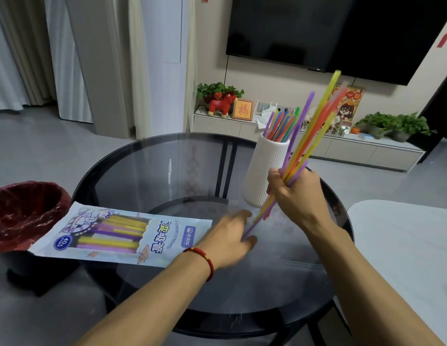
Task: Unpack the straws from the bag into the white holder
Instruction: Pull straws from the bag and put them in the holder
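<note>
My right hand [296, 193] is shut on a bundle of coloured straws [314, 126], held tilted just in front of the white ribbed holder [262, 171]. Several straws [282, 126] stand in that holder. The straw bag [125, 236] lies flat on the glass table at the left, with yellow and purple straws showing through it. My left hand [230, 239], blurred, hovers with fingers apart between the bag's right end and the lower tips of the bundle; it grips nothing I can make out.
The round dark glass table [155, 171] carries everything. A bin with a red liner [25, 216] stands at the left beside the table. A white surface [404, 245] lies to the right. A TV cabinet with plants stands behind.
</note>
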### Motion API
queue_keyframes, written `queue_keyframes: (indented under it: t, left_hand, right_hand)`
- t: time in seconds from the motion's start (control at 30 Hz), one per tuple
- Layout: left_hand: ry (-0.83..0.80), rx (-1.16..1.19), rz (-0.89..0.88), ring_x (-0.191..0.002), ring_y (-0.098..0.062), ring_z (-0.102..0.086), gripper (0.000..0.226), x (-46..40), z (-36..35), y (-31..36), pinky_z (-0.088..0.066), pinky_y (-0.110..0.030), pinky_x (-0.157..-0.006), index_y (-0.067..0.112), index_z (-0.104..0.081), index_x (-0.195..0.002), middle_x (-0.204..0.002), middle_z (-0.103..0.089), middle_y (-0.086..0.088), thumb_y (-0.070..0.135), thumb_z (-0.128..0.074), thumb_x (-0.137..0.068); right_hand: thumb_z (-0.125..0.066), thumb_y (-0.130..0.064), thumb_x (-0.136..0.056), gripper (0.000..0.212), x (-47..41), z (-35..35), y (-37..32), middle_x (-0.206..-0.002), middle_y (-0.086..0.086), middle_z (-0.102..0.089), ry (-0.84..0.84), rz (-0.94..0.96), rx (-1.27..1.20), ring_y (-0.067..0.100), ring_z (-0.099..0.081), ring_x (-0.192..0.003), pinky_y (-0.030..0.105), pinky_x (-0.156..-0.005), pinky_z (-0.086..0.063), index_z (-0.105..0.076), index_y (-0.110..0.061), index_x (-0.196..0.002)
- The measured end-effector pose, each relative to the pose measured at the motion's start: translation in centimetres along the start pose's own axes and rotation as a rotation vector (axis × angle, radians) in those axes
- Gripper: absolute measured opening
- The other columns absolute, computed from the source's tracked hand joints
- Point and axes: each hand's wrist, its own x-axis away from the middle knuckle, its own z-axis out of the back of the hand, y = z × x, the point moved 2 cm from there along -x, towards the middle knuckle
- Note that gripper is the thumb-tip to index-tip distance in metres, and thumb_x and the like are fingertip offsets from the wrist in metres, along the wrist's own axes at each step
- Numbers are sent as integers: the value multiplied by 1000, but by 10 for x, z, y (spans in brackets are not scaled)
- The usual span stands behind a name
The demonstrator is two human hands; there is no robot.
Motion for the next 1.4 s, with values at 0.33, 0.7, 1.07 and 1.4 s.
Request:
queue_keyframes:
  t: [0.33, 0.7, 1.07, 1.4]
  left_hand:
    - [114, 610, 331, -96, -26, -65, 22, -23, -36, 29, -55, -45, -87, 24, -53, -118, -108, -66, -11, 35, -47, -100]
    - [380, 826, 127, -107, -6, -62, 48, -29, -10, 27, -52, -25, -86, 33, -58, -122, -116, -66, 8, 28, -59, -74]
    - [456, 709, 106, -73, -8, -65, 53, -45, -10, 25, -50, -14, -51, 20, -63, -93, -77, -64, 6, 66, -37, -89]
    - [391, 908, 7, -84, -5, -63, 34, -62, -28, 32, -53, -26, -82, 11, -64, -116, -87, -63, 12, 31, -53, -91]
  right_hand:
    - [-55, -46, -98, 52, 10, -36, 10, -70, 17, -69, -98, -52, 141, 36, -69, -63, 48, -63, -61, -62, -3, -71]
    - [-60, -26, -96, 26, 32, -53, 48, -78, 21, -71, -368, -36, 181, 43, -69, -73, 52, -67, -59, -66, -3, -85]
    - [-73, -47, -87, 35, 38, -38, 55, -90, -4, -70, -710, -3, 141, 14, -66, -76, 41, -75, -61, -66, -20, -108]
    - [-61, -56, -94, 41, 15, -1, -3, -101, 2, -61, -205, 70, 18, 16, -61, -87, 30, -76, -57, -64, -16, -103]
